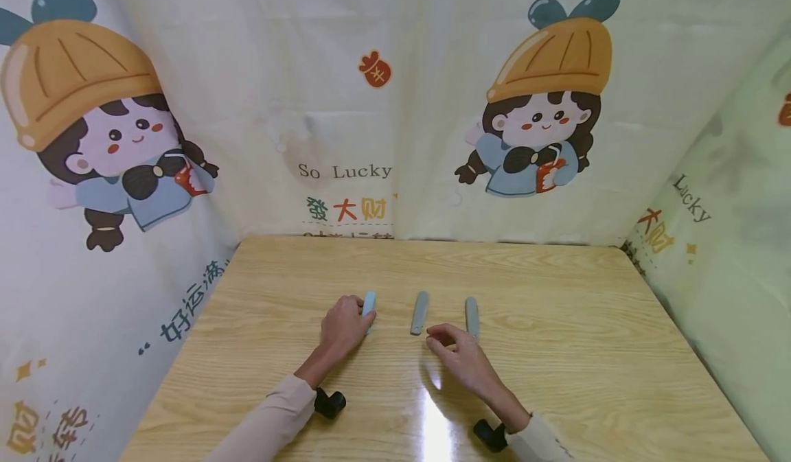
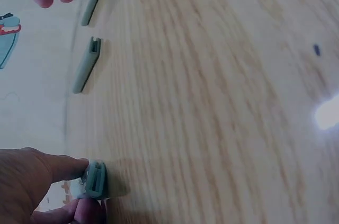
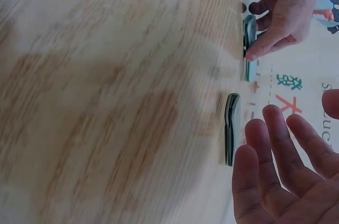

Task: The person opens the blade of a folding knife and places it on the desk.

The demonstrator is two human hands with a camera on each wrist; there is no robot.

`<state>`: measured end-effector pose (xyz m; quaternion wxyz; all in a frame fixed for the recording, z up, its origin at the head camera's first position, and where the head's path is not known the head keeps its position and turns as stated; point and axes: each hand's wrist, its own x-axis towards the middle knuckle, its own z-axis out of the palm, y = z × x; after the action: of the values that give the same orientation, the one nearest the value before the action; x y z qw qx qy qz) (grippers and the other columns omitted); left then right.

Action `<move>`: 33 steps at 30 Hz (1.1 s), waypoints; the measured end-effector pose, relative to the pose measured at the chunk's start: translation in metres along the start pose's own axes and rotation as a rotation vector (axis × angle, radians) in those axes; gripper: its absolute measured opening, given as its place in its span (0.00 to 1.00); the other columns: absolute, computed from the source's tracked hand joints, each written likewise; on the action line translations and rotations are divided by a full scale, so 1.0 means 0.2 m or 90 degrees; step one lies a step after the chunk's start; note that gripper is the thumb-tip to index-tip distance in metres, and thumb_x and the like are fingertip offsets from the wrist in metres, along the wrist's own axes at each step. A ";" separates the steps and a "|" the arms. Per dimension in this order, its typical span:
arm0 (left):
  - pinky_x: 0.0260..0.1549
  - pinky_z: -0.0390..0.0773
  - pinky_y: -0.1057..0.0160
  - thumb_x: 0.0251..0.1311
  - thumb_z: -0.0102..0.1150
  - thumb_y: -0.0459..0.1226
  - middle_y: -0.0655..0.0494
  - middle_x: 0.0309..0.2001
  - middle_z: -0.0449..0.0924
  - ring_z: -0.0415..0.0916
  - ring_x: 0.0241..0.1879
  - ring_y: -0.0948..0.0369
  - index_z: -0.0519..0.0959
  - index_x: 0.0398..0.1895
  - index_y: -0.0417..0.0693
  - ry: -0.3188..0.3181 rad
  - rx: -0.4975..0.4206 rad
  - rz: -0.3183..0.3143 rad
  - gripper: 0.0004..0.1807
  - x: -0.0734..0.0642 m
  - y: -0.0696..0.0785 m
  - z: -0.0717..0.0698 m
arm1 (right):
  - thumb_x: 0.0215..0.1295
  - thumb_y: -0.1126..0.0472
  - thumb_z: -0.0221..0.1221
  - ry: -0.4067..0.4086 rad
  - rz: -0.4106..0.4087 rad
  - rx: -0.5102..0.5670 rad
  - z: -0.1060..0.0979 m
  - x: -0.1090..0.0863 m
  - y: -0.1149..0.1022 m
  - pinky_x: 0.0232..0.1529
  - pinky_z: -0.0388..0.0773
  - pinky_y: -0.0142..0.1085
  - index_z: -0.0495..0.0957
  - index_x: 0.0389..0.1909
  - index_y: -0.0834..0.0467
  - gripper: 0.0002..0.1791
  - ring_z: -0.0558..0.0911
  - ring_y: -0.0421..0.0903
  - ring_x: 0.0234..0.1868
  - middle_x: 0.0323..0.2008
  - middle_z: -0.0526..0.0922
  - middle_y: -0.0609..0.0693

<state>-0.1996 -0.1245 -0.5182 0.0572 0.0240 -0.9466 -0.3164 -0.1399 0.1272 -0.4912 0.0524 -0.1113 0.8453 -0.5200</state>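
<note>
My left hand pinches a slim light-blue slotted piece between thumb and fingers, at the left of a row. It looks like a folded pocket knife; its slotted end faces the left wrist camera. Beside it, a similar grey piece lies on the table in the middle. Another grey piece lies at the right, its near end close to my right hand. That hand hovers with loosely bent fingers and holds nothing. In the right wrist view the middle piece shows a long slot.
The pieces lie on a wood-grain table. A printed curtain stands along its back edge and both sides. Black wrist cameras sit at both cuffs. A bright light reflection shows on the near tabletop.
</note>
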 end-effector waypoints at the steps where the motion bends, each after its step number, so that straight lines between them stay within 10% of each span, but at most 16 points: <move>1: 0.22 0.76 0.60 0.61 0.70 0.43 0.55 0.33 0.83 0.76 0.25 0.62 0.86 0.41 0.39 -0.005 -0.015 -0.007 0.15 0.00 0.00 0.00 | 0.75 0.56 0.59 -0.004 -0.002 -0.003 0.00 0.00 0.00 0.51 0.76 0.48 0.82 0.53 0.63 0.15 0.81 0.46 0.47 0.44 0.84 0.47; 15: 0.26 0.76 0.61 0.57 0.74 0.39 0.57 0.30 0.82 0.78 0.28 0.61 0.87 0.38 0.41 -0.021 -0.109 -0.070 0.11 0.00 0.01 -0.04 | 0.77 0.53 0.57 -0.059 0.006 0.005 0.01 0.00 0.01 0.43 0.79 0.42 0.82 0.50 0.62 0.16 0.81 0.47 0.43 0.42 0.84 0.48; 26: 0.25 0.79 0.67 0.62 0.68 0.31 0.45 0.33 0.85 0.81 0.31 0.59 0.83 0.43 0.26 -0.066 -0.374 -0.148 0.13 -0.05 0.09 -0.06 | 0.77 0.57 0.56 -0.052 -0.010 0.031 -0.03 0.03 0.01 0.39 0.78 0.36 0.82 0.48 0.64 0.14 0.83 0.53 0.42 0.39 0.85 0.50; 33: 0.21 0.82 0.63 0.63 0.67 0.29 0.43 0.33 0.85 0.81 0.26 0.60 0.81 0.46 0.24 -0.098 -0.441 -0.162 0.14 -0.10 0.12 -0.08 | 0.77 0.59 0.56 -0.050 -0.020 0.088 0.02 0.05 0.01 0.41 0.82 0.44 0.81 0.46 0.67 0.14 0.84 0.57 0.39 0.38 0.85 0.57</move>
<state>-0.1779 -0.1130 -0.4928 -0.0494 0.0965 -0.7743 -0.6234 -0.1502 0.1230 -0.4947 0.0847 -0.1408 0.8026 -0.5734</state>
